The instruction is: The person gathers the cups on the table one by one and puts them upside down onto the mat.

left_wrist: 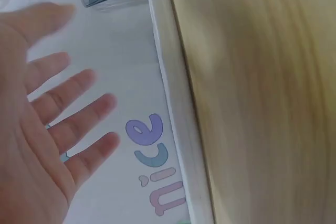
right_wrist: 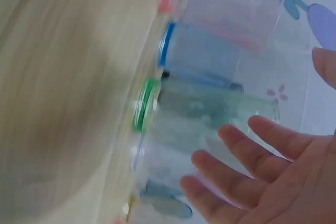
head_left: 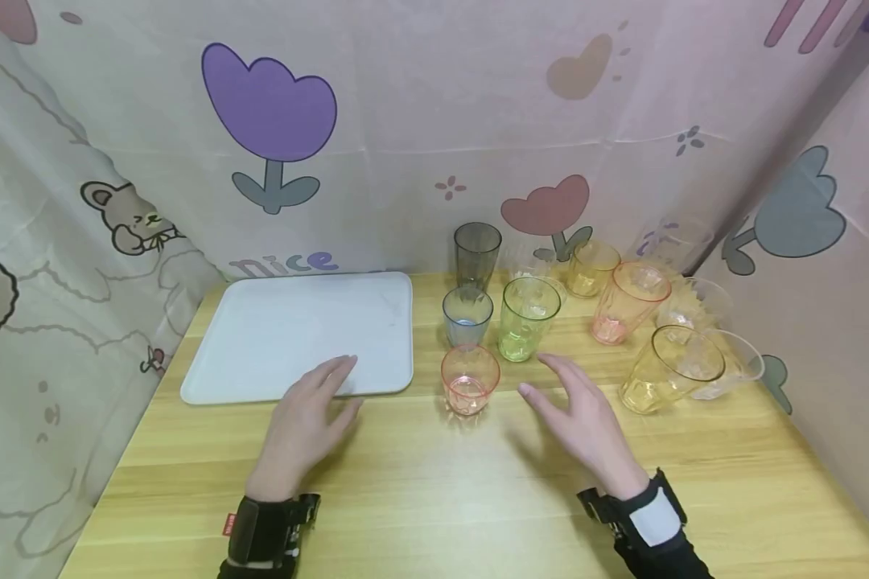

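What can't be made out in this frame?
- Clear cups at the back right, head view: too transparent to count.
- Right wrist view: motion blur smears the green cup and its neighbours.
- Left wrist view: the tray is cut off by the picture's edges.

Upright pink glass [head_left: 469, 379] between hands

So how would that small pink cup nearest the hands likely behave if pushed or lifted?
The pink cup looks empty and thin-walled, so probably light. Short and upright, it would likely slide on the table rather than tip. Its smooth clear wall may be slippery.
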A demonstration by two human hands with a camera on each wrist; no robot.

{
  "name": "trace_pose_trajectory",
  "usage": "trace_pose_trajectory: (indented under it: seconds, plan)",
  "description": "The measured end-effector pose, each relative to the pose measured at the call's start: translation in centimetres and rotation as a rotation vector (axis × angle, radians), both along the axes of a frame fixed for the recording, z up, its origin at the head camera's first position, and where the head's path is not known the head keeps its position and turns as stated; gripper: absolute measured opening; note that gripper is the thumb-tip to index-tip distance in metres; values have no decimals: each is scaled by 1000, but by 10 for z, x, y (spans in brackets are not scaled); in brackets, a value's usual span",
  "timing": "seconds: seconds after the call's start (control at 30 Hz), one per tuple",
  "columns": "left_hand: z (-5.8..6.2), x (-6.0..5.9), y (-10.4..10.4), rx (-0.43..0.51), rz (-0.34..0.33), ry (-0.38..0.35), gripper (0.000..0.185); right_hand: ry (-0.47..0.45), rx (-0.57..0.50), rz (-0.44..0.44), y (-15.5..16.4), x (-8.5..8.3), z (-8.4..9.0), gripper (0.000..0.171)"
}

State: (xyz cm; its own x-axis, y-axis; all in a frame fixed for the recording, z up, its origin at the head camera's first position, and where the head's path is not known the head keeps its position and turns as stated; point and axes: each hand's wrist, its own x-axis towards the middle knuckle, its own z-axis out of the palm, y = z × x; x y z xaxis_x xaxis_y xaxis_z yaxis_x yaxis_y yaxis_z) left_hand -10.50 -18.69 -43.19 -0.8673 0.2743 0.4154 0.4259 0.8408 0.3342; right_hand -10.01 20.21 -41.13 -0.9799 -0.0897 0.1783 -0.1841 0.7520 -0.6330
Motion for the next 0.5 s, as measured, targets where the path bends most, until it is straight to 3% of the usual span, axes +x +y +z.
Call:
trace_pose_trajectory:
  seconds: [0.17,0.3,0.5]
  plan:
    - [-2,-5,4,-33,-8,27,52,-29,-202,91,-11,-5,-4,64]
    - [-2,-11,6,-58,-14,-30,45,-101,-312,148,-18,-10,-8,76]
    - [-4,-19,9,-89,-21,-135,33,-218,-379,168,-30,-18,-20,98]
